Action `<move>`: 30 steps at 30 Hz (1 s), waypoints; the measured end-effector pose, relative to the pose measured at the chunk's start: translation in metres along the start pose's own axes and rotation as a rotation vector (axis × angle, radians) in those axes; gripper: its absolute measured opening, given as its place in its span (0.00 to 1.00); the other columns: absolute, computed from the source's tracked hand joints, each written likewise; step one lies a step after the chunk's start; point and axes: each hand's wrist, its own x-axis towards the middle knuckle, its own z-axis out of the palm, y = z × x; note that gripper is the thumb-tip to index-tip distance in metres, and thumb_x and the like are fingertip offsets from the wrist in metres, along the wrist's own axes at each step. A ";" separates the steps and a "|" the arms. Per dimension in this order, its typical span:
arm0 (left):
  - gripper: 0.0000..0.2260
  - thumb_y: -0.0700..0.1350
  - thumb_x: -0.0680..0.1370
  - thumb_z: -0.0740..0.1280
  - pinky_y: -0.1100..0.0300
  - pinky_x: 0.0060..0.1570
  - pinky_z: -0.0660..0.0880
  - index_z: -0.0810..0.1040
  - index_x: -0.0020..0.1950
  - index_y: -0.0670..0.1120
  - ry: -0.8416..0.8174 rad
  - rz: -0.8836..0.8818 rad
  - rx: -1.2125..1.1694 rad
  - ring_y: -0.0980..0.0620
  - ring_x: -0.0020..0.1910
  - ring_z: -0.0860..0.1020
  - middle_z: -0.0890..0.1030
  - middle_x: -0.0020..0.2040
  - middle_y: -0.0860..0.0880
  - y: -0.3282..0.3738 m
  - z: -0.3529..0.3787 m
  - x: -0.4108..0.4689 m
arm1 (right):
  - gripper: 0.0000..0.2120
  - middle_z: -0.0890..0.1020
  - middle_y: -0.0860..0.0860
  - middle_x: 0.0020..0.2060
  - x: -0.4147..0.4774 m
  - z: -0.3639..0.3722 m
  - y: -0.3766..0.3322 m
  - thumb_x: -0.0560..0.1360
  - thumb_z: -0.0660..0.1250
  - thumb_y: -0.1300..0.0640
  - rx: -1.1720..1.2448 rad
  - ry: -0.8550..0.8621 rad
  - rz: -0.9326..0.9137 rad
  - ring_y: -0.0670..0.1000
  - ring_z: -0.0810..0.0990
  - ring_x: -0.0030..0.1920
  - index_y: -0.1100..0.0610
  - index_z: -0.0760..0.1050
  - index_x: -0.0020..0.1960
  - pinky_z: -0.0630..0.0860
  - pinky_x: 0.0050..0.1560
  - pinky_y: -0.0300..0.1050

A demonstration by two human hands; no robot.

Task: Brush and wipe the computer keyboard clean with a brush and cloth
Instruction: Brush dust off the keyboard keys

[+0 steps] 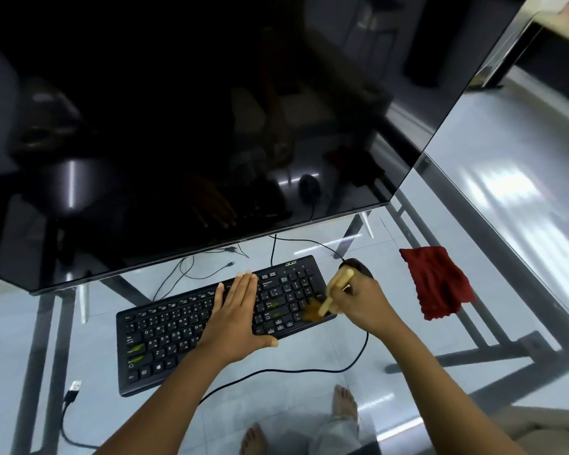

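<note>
A black keyboard (165,336) lies slanted on a glass desk. My left hand (235,316) lies flat on its middle keys with straight fingers. My right hand (363,303) grips a pale wooden brush (337,289). The brush's brown bristles touch the keys at the keyboard's right end. A dark red cloth (437,287) lies crumpled on the glass to the right of the keyboard, apart from both hands.
A large dark monitor (178,126) looms over the desk just behind the keyboard. A black mouse (358,267) sits behind my right hand, its cable looping in front of the keyboard. A loose USB cable (71,394) lies at the front left. Bare feet show through the glass.
</note>
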 end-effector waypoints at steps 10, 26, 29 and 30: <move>0.57 0.72 0.66 0.67 0.48 0.73 0.31 0.34 0.78 0.46 0.003 0.007 0.012 0.55 0.74 0.30 0.32 0.77 0.52 -0.001 0.001 -0.001 | 0.06 0.81 0.47 0.37 0.009 0.005 -0.002 0.80 0.64 0.60 0.032 0.185 -0.002 0.44 0.80 0.38 0.54 0.74 0.44 0.75 0.41 0.38; 0.57 0.71 0.67 0.67 0.47 0.73 0.32 0.34 0.77 0.46 -0.002 0.011 0.007 0.54 0.74 0.30 0.32 0.76 0.52 -0.001 0.000 0.000 | 0.08 0.85 0.47 0.40 0.030 0.023 -0.031 0.79 0.62 0.64 0.197 0.164 0.025 0.36 0.82 0.40 0.56 0.77 0.45 0.77 0.50 0.29; 0.57 0.72 0.67 0.66 0.48 0.73 0.31 0.34 0.78 0.46 -0.002 0.017 0.018 0.54 0.74 0.30 0.33 0.78 0.51 -0.001 0.000 0.000 | 0.07 0.84 0.42 0.37 0.027 0.024 -0.031 0.80 0.62 0.61 0.125 0.021 0.052 0.46 0.82 0.40 0.57 0.78 0.46 0.78 0.49 0.31; 0.57 0.72 0.67 0.66 0.47 0.73 0.32 0.34 0.78 0.46 -0.001 0.017 0.017 0.54 0.74 0.30 0.33 0.78 0.51 -0.002 0.001 0.000 | 0.07 0.81 0.40 0.38 0.028 0.021 -0.029 0.80 0.63 0.62 0.111 0.111 0.085 0.44 0.79 0.39 0.56 0.79 0.46 0.73 0.45 0.24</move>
